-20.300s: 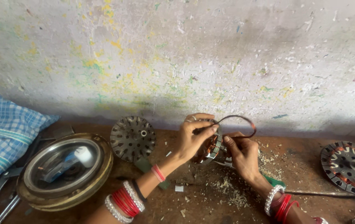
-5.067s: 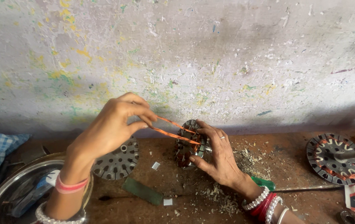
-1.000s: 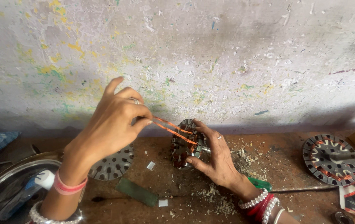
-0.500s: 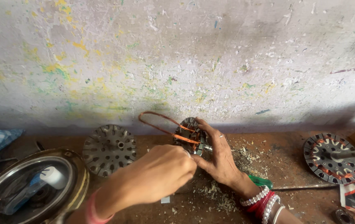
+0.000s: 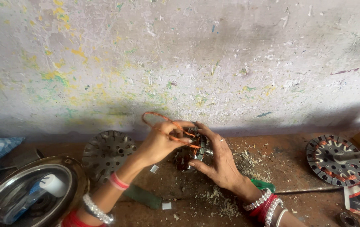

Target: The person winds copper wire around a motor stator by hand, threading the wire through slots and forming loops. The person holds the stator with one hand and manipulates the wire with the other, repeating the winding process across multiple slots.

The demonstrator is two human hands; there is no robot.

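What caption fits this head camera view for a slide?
Left hand loops copper wire over a motor core steadied by the right hand on a littered workbench.

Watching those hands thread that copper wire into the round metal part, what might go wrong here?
The loop of copper wire stands loose above the left hand; it may kink or snag on the stator core. The right hand alone steadies the core, so it might slip. Shavings on the bench might get into the winding.
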